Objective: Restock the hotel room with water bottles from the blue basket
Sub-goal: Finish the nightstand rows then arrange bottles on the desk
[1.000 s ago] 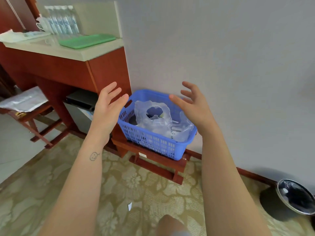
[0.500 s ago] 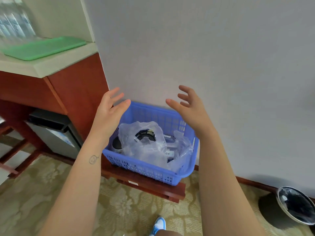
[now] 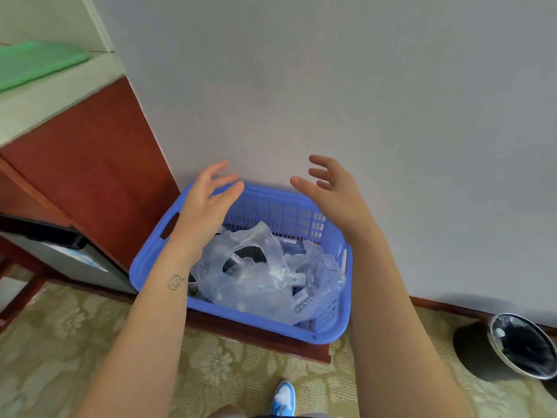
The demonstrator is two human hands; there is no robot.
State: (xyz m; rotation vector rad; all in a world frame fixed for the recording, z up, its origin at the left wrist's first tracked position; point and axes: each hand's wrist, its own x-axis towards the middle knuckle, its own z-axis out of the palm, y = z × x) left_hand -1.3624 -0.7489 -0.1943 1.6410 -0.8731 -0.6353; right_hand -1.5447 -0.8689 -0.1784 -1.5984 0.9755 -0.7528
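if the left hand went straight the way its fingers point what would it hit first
Probably the wall, just above the blue basket; the open left hand points over its far rim. Depth is unclear.

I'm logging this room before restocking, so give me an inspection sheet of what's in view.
Surface: patterned carpet; low wooden stand under the blue basket.
Job's things: basket holds a crumpled clear bag; no bottle plainly visible.
Clutter: small items under the bag, unclear.
Grippers: left hand and right hand open above the basket, holding nothing.
Cables: nothing seen.
Surroundings: grey wall, wooden cabinet, green tray, fridge, black bin.
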